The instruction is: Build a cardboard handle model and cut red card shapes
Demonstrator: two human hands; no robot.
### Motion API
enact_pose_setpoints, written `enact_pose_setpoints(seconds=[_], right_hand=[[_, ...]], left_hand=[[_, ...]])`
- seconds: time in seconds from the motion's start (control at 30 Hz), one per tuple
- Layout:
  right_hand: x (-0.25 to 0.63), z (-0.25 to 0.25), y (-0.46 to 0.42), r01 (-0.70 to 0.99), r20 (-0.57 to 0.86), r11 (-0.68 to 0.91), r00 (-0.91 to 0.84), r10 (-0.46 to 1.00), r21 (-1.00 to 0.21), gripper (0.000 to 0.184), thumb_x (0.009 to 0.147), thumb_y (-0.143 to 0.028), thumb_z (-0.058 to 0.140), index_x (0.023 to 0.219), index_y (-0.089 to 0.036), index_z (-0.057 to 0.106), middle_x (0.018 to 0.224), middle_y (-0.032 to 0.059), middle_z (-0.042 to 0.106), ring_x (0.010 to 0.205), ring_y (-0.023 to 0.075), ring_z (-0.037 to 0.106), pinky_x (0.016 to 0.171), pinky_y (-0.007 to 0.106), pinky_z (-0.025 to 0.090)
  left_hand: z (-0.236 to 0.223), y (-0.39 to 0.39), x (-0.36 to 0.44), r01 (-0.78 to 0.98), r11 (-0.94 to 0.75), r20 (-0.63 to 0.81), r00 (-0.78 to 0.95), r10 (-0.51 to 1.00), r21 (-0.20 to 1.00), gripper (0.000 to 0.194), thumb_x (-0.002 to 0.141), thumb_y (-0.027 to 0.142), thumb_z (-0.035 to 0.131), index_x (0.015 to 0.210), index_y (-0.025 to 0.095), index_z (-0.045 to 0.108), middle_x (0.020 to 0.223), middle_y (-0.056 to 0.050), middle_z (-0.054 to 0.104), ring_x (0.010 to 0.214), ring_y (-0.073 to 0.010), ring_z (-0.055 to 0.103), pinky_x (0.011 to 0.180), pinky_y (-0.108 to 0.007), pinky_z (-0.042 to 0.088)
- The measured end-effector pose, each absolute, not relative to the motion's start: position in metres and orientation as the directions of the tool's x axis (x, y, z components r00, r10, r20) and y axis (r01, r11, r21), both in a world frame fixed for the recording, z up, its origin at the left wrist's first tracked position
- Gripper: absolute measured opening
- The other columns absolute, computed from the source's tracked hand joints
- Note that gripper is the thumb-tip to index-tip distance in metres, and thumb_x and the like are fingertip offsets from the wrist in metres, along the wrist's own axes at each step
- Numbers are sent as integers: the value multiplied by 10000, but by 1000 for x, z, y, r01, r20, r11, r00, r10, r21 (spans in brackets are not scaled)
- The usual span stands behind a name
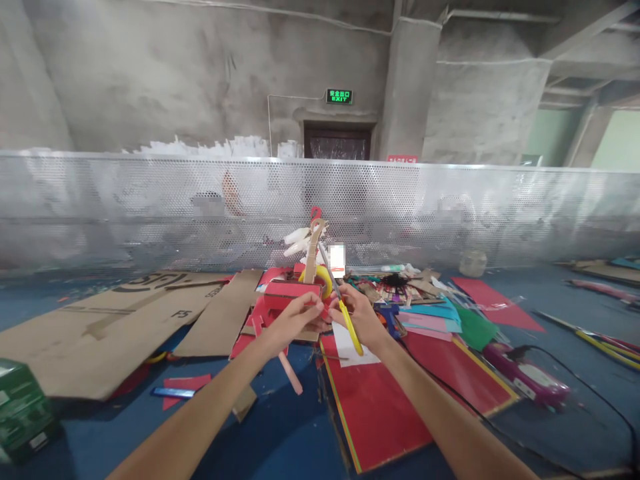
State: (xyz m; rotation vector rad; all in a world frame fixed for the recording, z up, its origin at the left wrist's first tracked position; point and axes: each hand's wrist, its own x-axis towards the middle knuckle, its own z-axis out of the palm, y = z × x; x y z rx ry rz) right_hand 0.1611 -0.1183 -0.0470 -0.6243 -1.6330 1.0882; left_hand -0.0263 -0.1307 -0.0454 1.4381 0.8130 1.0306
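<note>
Work in hand: small red piece (326, 312) between both hands, above the blue bench (285, 427)
Left hand (296, 319): fingers curled beside it, grip unclear
Right hand (364, 320): fingers holding yellow-handled metal scissors (351, 328)
Calls for: steady fingertips

The scissors (345, 313) have a yellow handle and a long gray blade. They are tilted in the middle of the frame, blade up and to the left, handle down against the right hand (361, 319). A little red piece (325, 312) is just left of them, at the fingers of both hands. It is too blurry to tell its shape.
</note>
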Motion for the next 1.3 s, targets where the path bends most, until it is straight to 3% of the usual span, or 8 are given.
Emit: enact_pose_setpoints(seconds=[0.1,0.2,0.3,0.47,0.7,0.87,0.97,1.3], right_hand=[[162,-48,-117,-94,521,523,-346,781,-847,310,752,-255,747,952,-218,513,836,-20,617,704,131,592,673,257,474],[163,-51,-115,-96,561,575,-395,727,-813,326,749,-231,758,988,-205,539,869,-8,621,747,138,595,713,265,471],[161,-52,-116,-95,569,587,-411,713,-804,349,752,-238,768,1020,-199,549,880,-4,617,764,146,595,722,272,471],[162,-50,-115,-54,518,533,-337,786,-844,338,778,-335,768,979,-203,530,834,-17,592,729,132,574,674,251,463],[177,-45,-114,121,273,365,-463,843,-923,459,873,-618,582,1052,-201,510,662,-73,422,433,65,296,393,215,264],[186,-55,-101,311,348,552,-520,780,-773,506,864,-678,564,961,-182,541,755,-13,508,604,114,443,520,239,357],[189,-59,-93,355,382,616,-542,748,-703,525,869,-691,552,952,-172,552,809,10,534,700,141,480,601,260,391],[190,-41,-109,364,298,537,-538,788,-761,572,871,-737,503,954,-173,546,772,3,511,589,107,423,489,227,334]], left_hand=[[-43,-133,-29,-164,112,-32,423,905,980,399,842,573,669,951,214,530,778,-38,712,726,-174,706,741,-304,543],[-40,-136,-32,-195,163,-47,492,869,967,335,787,374,792,965,208,562,839,-41,716,741,-146,696,752,-272,532],[-38,-137,-33,-199,125,-6,512,859,972,324,746,260,838,964,201,605,829,-11,683,704,-107,656,736,-249,519],[-38,-131,-38,-116,-53,91,353,931,992,351,715,290,862,994,181,678,845,-12,674,743,-105,627,730,-229,497],[-42,-115,-50,-67,-254,258,68,964,965,319,700,402,839,790,163,647,787,-14,649,747,-135,619,732,-264,503],[-46,-108,-57,-63,-324,320,-60,945,944,303,700,386,806,786,185,595,776,16,625,730,-115,591,737,-245,490],[-44,-106,-59,-44,-350,346,-77,935,936,280,682,337,797,830,195,607,767,24,624,723,-123,592,737,-255,487],[-41,-108,-57,75,-418,417,36,908,905,96,689,240,721,773,204,692,757,15,661,734,-145,595,716,-257,460]])
